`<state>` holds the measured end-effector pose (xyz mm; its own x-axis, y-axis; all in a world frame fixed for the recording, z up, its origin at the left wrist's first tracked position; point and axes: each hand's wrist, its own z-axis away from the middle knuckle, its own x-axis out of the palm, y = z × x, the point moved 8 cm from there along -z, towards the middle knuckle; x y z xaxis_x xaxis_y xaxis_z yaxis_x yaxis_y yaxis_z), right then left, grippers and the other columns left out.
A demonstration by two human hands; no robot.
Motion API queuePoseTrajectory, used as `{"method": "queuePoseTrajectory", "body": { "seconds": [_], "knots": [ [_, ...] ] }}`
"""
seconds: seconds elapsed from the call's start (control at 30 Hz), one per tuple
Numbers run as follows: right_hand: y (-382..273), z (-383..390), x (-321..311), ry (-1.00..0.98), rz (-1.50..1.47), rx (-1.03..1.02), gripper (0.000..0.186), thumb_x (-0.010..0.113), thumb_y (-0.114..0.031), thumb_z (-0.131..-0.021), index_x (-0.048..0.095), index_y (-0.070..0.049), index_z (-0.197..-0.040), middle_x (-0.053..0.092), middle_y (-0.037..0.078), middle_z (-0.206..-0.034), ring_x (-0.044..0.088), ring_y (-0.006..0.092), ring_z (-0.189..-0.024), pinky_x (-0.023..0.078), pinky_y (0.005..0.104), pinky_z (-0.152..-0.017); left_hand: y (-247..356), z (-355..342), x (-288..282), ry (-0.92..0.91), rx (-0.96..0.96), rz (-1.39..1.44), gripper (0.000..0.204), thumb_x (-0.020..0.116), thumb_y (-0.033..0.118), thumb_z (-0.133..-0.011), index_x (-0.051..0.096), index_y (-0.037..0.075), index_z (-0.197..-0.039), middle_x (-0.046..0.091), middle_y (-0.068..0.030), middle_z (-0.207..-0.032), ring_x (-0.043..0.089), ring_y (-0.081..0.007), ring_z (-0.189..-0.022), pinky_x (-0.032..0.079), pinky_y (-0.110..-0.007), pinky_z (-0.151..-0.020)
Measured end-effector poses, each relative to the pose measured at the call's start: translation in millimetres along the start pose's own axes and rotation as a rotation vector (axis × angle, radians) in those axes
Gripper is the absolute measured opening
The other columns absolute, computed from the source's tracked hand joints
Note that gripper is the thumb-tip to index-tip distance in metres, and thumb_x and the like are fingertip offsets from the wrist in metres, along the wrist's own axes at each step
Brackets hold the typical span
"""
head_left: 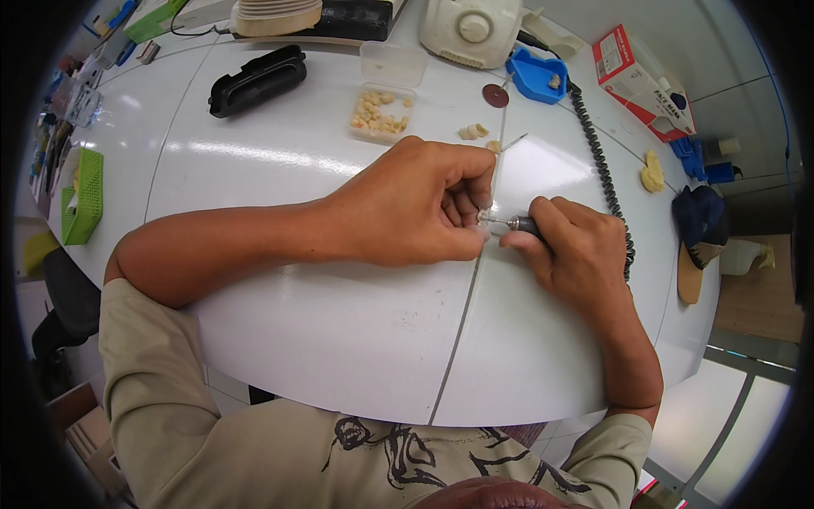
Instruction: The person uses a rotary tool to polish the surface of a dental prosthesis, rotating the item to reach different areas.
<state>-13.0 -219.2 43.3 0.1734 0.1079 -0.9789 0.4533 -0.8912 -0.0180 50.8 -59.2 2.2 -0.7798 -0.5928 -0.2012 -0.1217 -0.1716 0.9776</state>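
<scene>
Over the middle of the white table, my left hand pinches a small whitish tooth-like piece, mostly hidden by the fingers. My right hand grips a dark rotary handpiece like a pen. Its thin metal bur points left and meets the piece or lies right beside it; I cannot tell which. Beyond my left hand are some cream tooth-like bits and a thin metal bur. Farther back, a clear lidded box stands open with many small cream teeth inside.
A black coiled cord runs along the right. At the back are a dark red disc, a blue tray, a cream control unit with a knob, and a black holder. A red-and-white carton stands back right, a green basket far left.
</scene>
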Motion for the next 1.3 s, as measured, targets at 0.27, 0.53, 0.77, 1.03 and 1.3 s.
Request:
{"method": "queuePoseTrajectory", "body": {
  "seconds": [0.27, 0.53, 0.77, 1.03, 1.3],
  "knots": [
    [-0.1, -0.6, -0.6, 0.002, -0.008, 0.008, 0.048, 0.079, -0.056, -0.099, 0.067, -0.011, -0.087, 0.064, 0.004, -0.069, 0.064, 0.0258, -0.056, 0.046, 0.0409, -0.049, 0.1, -0.3, 0.3, 0.002, 0.003, 0.001, 0.023, 0.084, 0.006, -0.093, 0.062, 0.002, -0.101, 0.066, -0.0003, -0.097, 0.063, -0.0046, -0.086, 0.058, -0.021, -0.075],
    [2.4, 0.0, 1.6, -0.001, -0.016, 0.037, 0.048, 0.08, -0.056, -0.099, 0.067, -0.011, -0.088, 0.064, 0.004, -0.069, 0.064, 0.0264, -0.055, 0.046, 0.041, -0.049, -1.1, -0.9, 0.9, 0.002, 0.019, 0.018, 0.023, 0.084, 0.006, -0.093, 0.062, 0.002, -0.101, 0.066, -0.0002, -0.097, 0.063, -0.0045, -0.086, 0.057, -0.021, -0.075],
    [2.4, -0.3, 1.9, -0.001, -0.006, 0.038, 0.047, 0.08, -0.055, -0.098, 0.068, -0.011, -0.088, 0.065, 0.005, -0.07, 0.066, 0.0271, -0.056, 0.047, 0.0415, -0.049, -1.9, 0.7, 0.2, 0.007, 0.024, -0.001, 0.023, 0.083, 0.006, -0.093, 0.062, 0.002, -0.1, 0.066, 0.0001, -0.096, 0.063, -0.0041, -0.085, 0.057, -0.021, -0.075],
    [3.1, 0.1, -0.8, 0.018, -0.011, 0.048, 0.047, 0.082, -0.054, -0.098, 0.067, -0.011, -0.087, 0.066, 0.004, -0.07, 0.066, 0.0279, -0.056, 0.047, 0.0417, -0.049, -0.3, 0.5, -0.4, 0.009, 0.033, -0.001, 0.023, 0.083, 0.006, -0.094, 0.062, 0.002, -0.101, 0.066, 0.0003, -0.096, 0.063, -0.0041, -0.085, 0.057, -0.021, -0.074],
    [3.7, 1.0, 0.7, 0.0, 0.005, 0.041, 0.047, 0.081, -0.055, -0.098, 0.068, -0.011, -0.088, 0.065, 0.004, -0.07, 0.065, 0.0267, -0.056, 0.047, 0.0409, -0.049, -0.6, 0.0, -0.3, -0.003, 0.017, -0.007, 0.023, 0.084, 0.006, -0.094, 0.062, 0.002, -0.101, 0.065, -0.0003, -0.095, 0.063, -0.0045, -0.085, 0.058, -0.021, -0.075]
  ]
}}
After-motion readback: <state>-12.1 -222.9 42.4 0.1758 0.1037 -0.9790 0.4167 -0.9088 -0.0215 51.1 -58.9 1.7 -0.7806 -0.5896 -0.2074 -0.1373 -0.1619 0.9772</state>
